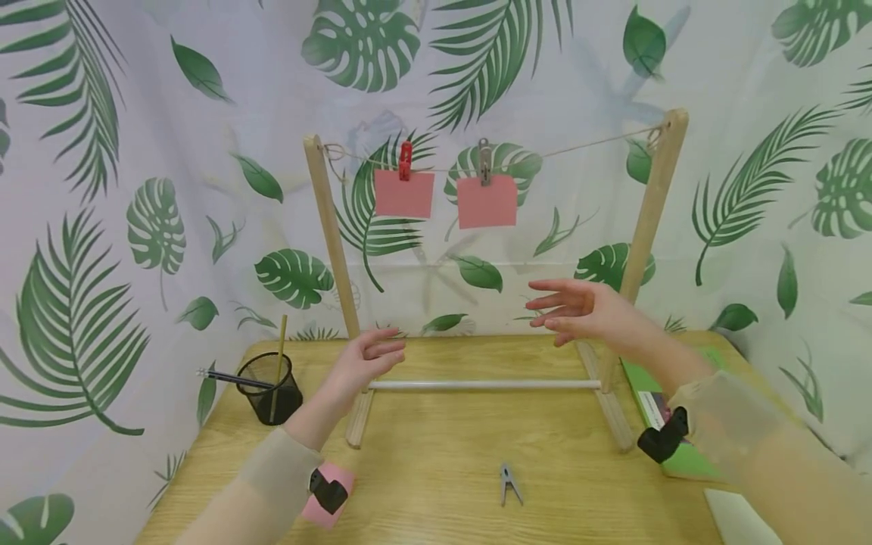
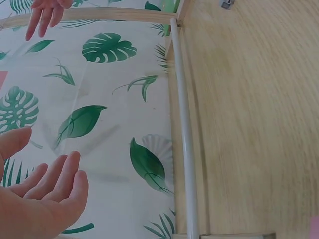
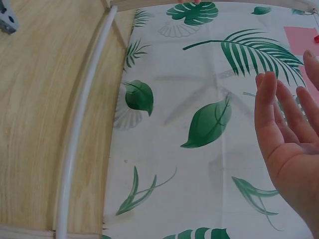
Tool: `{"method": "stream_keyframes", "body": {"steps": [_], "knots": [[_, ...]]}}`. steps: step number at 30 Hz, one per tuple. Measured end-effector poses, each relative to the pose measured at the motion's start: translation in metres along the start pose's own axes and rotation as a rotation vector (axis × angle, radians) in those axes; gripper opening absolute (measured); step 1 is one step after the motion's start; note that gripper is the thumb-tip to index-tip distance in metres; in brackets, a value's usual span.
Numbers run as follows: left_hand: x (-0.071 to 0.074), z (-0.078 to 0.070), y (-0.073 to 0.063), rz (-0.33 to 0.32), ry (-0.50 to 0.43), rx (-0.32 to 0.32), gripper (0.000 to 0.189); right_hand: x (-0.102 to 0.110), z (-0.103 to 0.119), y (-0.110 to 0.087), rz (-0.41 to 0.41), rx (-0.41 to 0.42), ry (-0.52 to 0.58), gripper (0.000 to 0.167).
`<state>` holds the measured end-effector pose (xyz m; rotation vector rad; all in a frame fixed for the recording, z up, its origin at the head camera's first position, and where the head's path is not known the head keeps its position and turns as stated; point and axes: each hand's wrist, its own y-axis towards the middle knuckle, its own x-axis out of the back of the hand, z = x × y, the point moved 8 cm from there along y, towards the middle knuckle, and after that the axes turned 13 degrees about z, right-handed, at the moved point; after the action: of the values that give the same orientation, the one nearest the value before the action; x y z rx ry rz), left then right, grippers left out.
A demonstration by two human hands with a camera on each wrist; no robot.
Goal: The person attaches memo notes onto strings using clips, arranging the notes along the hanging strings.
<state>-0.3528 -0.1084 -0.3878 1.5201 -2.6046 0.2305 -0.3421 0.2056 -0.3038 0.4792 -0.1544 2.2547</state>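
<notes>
Two pink paper notes hang from a string (image 1: pixel 579 147) tied between the posts of a wooden frame (image 1: pixel 330 227). A red clothespin (image 1: pixel 405 161) pinches the left note (image 1: pixel 404 195); a grey clothespin (image 1: pixel 485 163) pinches the right note (image 1: pixel 487 204). My left hand (image 1: pixel 368 359) hovers near the left post, below the notes, fingers relaxed and holding nothing. Higher up, my right hand (image 1: pixel 586 309) is raised beside the right post, its fingers spread and empty. Another grey clothespin (image 1: pixel 509 484) lies on the table in front of the frame.
A black mesh pen cup (image 1: pixel 269 393) with pencils stands at the left. Pink notes (image 1: pixel 329 496) lie beneath my left wrist. At the right are a green book (image 1: pixel 688 462) and a pale paper pad (image 1: pixel 739 518). A white bar (image 1: pixel 484 384) joins the frame's feet.
</notes>
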Motion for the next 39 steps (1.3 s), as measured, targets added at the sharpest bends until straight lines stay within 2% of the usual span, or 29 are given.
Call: {"method": "stream_keyframes", "body": {"steps": [8,14,22,28,34,39], "knots": [[0.003,0.023,-0.014,-0.015,0.035,0.018,0.054,-0.023,-0.032,-0.006,0.054,-0.071,-0.032,0.064],[0.011,0.036,-0.028,-0.043,0.059,0.021,0.053,-0.039,-0.055,-0.008,0.088,-0.137,-0.052,0.064],[0.019,0.062,-0.043,-0.056,0.053,0.068,0.054,-0.053,-0.070,-0.015,0.122,-0.115,-0.037,0.064],[0.024,0.076,-0.053,-0.065,0.042,0.073,0.057,-0.066,-0.089,-0.019,0.131,-0.131,0.017,0.068],[0.031,0.089,-0.066,-0.125,0.067,0.101,0.052,-0.083,-0.108,-0.025,0.129,-0.198,0.094,0.070],[0.039,0.101,-0.077,-0.187,0.148,0.147,0.050,-0.093,-0.118,-0.029,0.120,-0.216,0.114,0.070]]}}
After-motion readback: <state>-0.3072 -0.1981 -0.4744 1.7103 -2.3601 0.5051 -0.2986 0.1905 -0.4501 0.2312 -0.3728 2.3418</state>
